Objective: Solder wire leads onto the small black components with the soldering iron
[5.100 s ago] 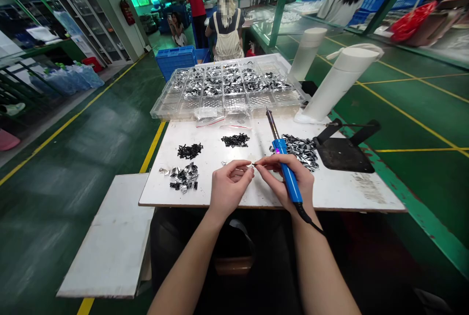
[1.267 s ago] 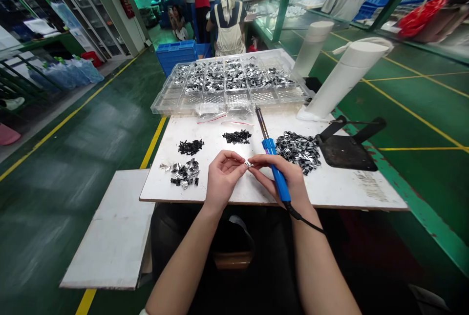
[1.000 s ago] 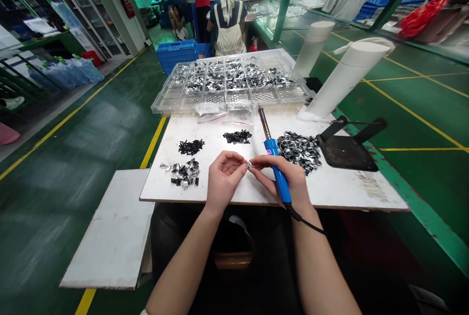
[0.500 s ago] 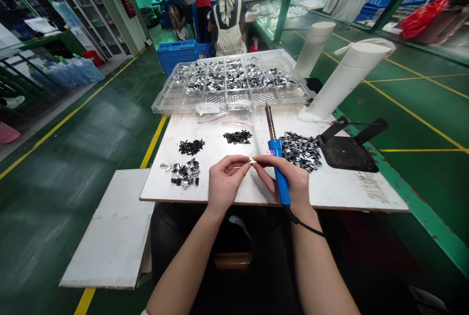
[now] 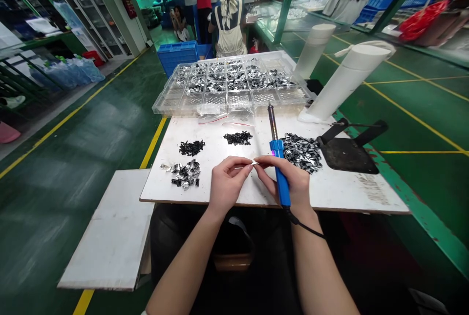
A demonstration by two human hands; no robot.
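Observation:
Fingertips of my left hand (image 5: 227, 183) and my right hand (image 5: 293, 183) meet over the board's front part, pinching a tiny silvery piece (image 5: 254, 163) too small to name. My right hand also carries a blue soldering iron (image 5: 281, 173) across its palm, tip pointing up and away, cord trailing over the wrist. To the left of my left hand lie silver-and-black foil-like pieces (image 5: 186, 174). Behind them is a pile of small black parts (image 5: 192, 147), with a second black pile (image 5: 238, 137) further right. A larger heap of black-and-silver pieces (image 5: 303, 153) sits just beyond my right hand.
A clear compartment tray (image 5: 234, 96) with many parts spans the board's far side. Clear zip bags (image 5: 238, 117) lie before it. At right stand white cylinders (image 5: 346, 80) and a black metal stand (image 5: 350, 151). A lower white board (image 5: 110, 229) is at left; people (image 5: 230, 22) are beyond.
Both hands, still pinching the tiny piece, have shifted very slightly to the right. The soldering iron has tilted a little with the right hand; the piles look the same.

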